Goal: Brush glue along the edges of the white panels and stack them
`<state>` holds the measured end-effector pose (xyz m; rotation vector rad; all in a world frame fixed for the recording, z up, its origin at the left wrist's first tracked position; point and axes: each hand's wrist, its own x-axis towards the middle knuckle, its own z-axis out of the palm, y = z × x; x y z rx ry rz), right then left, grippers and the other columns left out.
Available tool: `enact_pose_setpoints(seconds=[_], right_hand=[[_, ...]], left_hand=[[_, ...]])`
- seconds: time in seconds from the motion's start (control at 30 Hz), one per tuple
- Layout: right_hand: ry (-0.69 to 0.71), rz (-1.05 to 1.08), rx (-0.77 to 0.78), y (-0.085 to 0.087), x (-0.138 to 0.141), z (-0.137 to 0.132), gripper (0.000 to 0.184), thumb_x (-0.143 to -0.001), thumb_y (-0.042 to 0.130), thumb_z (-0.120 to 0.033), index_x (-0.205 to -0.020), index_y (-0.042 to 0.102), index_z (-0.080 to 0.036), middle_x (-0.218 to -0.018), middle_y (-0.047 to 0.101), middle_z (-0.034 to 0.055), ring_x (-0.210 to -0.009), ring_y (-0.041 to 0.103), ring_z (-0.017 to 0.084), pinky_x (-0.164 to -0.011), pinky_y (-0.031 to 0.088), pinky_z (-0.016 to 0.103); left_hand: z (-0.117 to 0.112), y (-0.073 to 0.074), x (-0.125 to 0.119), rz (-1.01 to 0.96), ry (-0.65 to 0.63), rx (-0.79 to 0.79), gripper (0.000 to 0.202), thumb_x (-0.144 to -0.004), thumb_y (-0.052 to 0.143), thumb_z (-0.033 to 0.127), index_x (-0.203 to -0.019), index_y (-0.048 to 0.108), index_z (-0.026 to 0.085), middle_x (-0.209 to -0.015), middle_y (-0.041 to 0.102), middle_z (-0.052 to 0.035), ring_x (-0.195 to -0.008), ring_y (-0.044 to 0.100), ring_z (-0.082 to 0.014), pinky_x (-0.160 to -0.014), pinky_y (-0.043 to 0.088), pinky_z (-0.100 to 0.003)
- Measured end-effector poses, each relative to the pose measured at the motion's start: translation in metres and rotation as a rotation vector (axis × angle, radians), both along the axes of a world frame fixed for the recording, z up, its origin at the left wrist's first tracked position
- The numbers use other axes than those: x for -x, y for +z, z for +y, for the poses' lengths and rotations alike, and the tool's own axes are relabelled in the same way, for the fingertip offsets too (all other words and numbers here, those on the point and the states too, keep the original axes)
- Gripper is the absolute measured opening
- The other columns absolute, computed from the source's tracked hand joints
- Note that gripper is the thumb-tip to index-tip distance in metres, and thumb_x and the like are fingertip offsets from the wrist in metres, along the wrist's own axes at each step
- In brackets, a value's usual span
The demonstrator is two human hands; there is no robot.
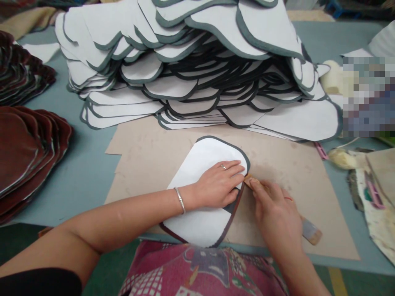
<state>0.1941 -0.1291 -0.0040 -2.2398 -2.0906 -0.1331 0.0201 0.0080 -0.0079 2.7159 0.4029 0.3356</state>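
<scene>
Under the flat left hand (220,183), a white panel (193,174) is pressed; at its edge, a tool (311,231) is gripped by the right hand (276,213).

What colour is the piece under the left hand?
Head view: the piece is mostly white and dark-edged.

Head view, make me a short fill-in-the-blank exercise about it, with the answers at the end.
1. The left hand rests on a piece whose face is mostly ____.
2. The tool is held in the person's ____ hand.
3. Brown stacks sit at the picture's ____ edge.
Missing words: white; right; left.
</scene>
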Motion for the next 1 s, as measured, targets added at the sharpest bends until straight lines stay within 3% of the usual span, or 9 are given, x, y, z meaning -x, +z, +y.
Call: enact_pose_setpoints(seconds=[0.07,0.17,0.33,0.43,0.53,0.67,0.8,1.0], right_hand=[[0.003,-0.009,0.005,0.002,-0.003,0.007,0.041,-0.094,0.055,-0.02,-0.134,0.061,-0.025,-0.121,0.065,0.008,-0.093,0.058,0.028,-0.076,0.049,0.042],[0.043,-0.013,0.006,0.006,-0.011,0.018,0.041,-0.094,0.054,-0.019,-0.134,0.062,-0.025,-0.121,0.065,0.0071,-0.091,0.058,0.026,-0.074,0.048,0.041],[0.167,0.036,0.015,0.006,-0.043,0.046,0.038,-0.097,0.05,-0.018,-0.132,0.063,-0.027,-0.123,0.064,0.0056,-0.094,0.059,0.023,-0.078,0.048,0.038],[0.292,0.089,0.004,0.002,-0.059,0.056,0.035,-0.099,0.05,-0.021,-0.13,0.065,-0.027,-0.121,0.064,0.0058,-0.098,0.061,0.021,-0.081,0.049,0.036],[0.231,0.082,0.002,0.001,-0.052,0.043,0.035,-0.098,0.051,-0.021,-0.129,0.065,-0.024,-0.123,0.064,0.0073,-0.099,0.06,0.023,-0.081,0.049,0.037],[0.071,0.044,-0.031,0.001,-0.016,-0.007,0.044,-0.095,0.051,-0.018,-0.138,0.057,-0.024,-0.123,0.064,0.009,-0.096,0.06,0.024,-0.075,0.049,0.037],[-0.02,0.083,-0.056,-0.003,0.007,-0.042,0.045,-0.096,0.05,-0.019,-0.141,0.054,-0.025,-0.126,0.063,0.0098,-0.102,0.06,0.026,-0.079,0.049,0.039],[0.062,0.034,-0.017,-0.002,-0.015,-0.026,0.046,-0.094,0.052,-0.014,-0.139,0.057,-0.024,-0.127,0.063,0.009,-0.102,0.059,0.026,-0.078,0.048,0.039]], left_hand=[[0.004,0.0,-0.003,0.003,-0.003,-0.009,0.027,-0.092,0.056,0.021,-0.118,0.059,0.015,-0.136,0.058,-0.0124,-0.144,0.038,-0.0335,-0.119,0.036,-0.05],[0.007,-0.001,-0.007,0.008,-0.003,-0.023,0.021,-0.092,0.053,0.016,-0.111,0.06,0.016,-0.126,0.062,-0.0116,-0.139,0.045,-0.0328,-0.117,0.038,-0.05],[0.008,-0.007,-0.008,-0.036,0.092,0.015,0.038,-0.091,0.054,0.022,-0.127,0.054,0.008,-0.144,0.05,-0.0194,-0.134,0.05,-0.0301,-0.112,0.046,-0.042],[0.012,-0.01,-0.008,-0.052,0.072,0.028,0.04,-0.09,0.057,0.023,-0.127,0.055,0.006,-0.144,0.051,-0.0185,-0.136,0.047,-0.0304,-0.115,0.044,-0.041],[0.019,-0.011,-0.008,-0.089,-0.015,0.033,0.036,-0.089,0.057,0.018,-0.123,0.059,0.005,-0.14,0.056,-0.0183,-0.141,0.043,-0.0303,-0.12,0.039,-0.041],[0.019,-0.009,-0.004,-0.109,-0.224,0.05,0.028,-0.091,0.052,0.009,-0.116,0.062,0.01,-0.134,0.062,-0.0147,-0.139,0.048,-0.0236,-0.12,0.04,-0.038],[0.01,-0.007,0.003,-0.09,-0.265,0.049,0.034,-0.092,0.052,0.008,-0.125,0.059,0.009,-0.141,0.058,-0.0158,-0.136,0.051,-0.0212,-0.12,0.04,-0.034],[0.0,-0.008,0.002,-0.073,-0.214,0.007,0.037,-0.09,0.056,0.011,-0.127,0.059,0.011,-0.137,0.06,-0.0147,-0.137,0.05,-0.0265,-0.118,0.042,-0.045]])
